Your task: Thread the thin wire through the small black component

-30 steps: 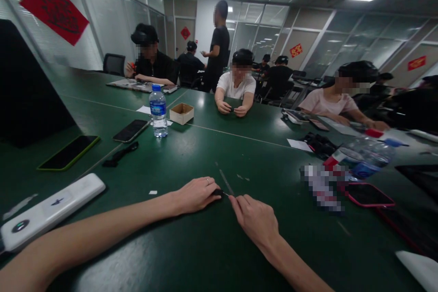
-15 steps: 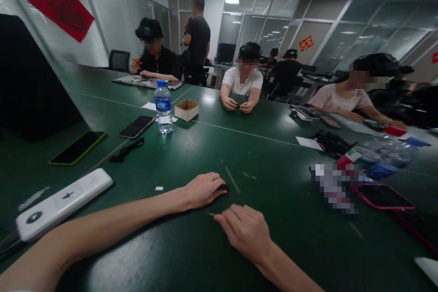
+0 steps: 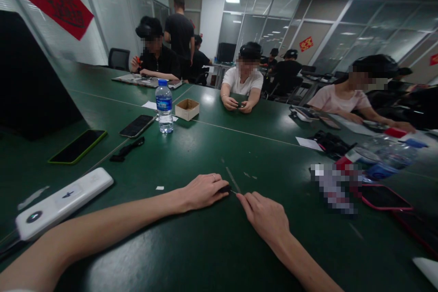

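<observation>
My left hand [image 3: 207, 191] rests on the green table, closed around a small black object [image 3: 225, 189] that sticks out past the fingertips. Most of that object is hidden, so its kind cannot be made out. Just to the right, my right hand [image 3: 265, 216] is closed in a pinch on a thin pin [image 3: 234, 191]. The pin's far end points left at the black object; whether it touches or enters it is too small to tell. A small white scrap [image 3: 159, 188] lies by my left forearm.
On the left are a white power bank [image 3: 65, 203], a green-edged phone [image 3: 78, 147], another phone [image 3: 137, 126], a black cable [image 3: 127, 149], a water bottle [image 3: 164, 107] and an open box [image 3: 187, 109]. A pink-edged phone [image 3: 386, 197] and bottles lie right. People sit across the table.
My right hand has moved up and to the right, bringing the pin to the black object. My left hand has barely moved. A standing person in the background has shifted left.
</observation>
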The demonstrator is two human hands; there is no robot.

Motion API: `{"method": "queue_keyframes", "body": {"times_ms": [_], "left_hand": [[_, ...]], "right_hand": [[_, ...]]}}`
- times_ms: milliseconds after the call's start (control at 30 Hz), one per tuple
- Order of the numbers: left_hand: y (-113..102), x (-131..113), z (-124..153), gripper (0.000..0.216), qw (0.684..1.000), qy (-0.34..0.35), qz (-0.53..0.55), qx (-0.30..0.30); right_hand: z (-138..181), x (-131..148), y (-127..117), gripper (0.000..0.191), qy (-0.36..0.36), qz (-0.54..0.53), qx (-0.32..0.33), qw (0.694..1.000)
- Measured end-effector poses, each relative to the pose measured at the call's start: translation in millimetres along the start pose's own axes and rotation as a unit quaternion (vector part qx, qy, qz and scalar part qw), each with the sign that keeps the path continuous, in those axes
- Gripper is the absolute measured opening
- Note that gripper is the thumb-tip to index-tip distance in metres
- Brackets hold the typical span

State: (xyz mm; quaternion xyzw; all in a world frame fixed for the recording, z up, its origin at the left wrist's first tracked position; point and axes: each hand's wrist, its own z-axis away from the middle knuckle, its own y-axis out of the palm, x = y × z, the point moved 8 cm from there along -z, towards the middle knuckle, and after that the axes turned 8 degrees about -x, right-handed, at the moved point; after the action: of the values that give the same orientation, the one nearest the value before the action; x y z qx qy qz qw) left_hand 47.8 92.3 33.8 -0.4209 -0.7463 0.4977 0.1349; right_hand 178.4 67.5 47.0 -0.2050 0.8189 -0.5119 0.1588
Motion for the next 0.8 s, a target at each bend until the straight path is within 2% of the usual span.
{"method": "queue_keyframes", "body": {"times_ms": [167,400,800], "left_hand": [[-0.1,-0.2,0.9,0.032,1.0,0.011,-0.004,-0.005],[0.9,-0.4,1.6,0.032,1.0,0.022,-0.003,-0.007],[-4.0,-3.8,1.9,0.032,0.999,0.035,-0.002,-0.011]], "right_hand": [[-0.4,0.9,-2.7,0.051,-0.008,0.002,-0.013,1.0],[-0.8,3.5,-0.9,0.055,-0.004,-0.007,0.009,1.0],[-0.5,0.8,-1.2,0.052,0.008,0.003,0.003,1.0]]}}
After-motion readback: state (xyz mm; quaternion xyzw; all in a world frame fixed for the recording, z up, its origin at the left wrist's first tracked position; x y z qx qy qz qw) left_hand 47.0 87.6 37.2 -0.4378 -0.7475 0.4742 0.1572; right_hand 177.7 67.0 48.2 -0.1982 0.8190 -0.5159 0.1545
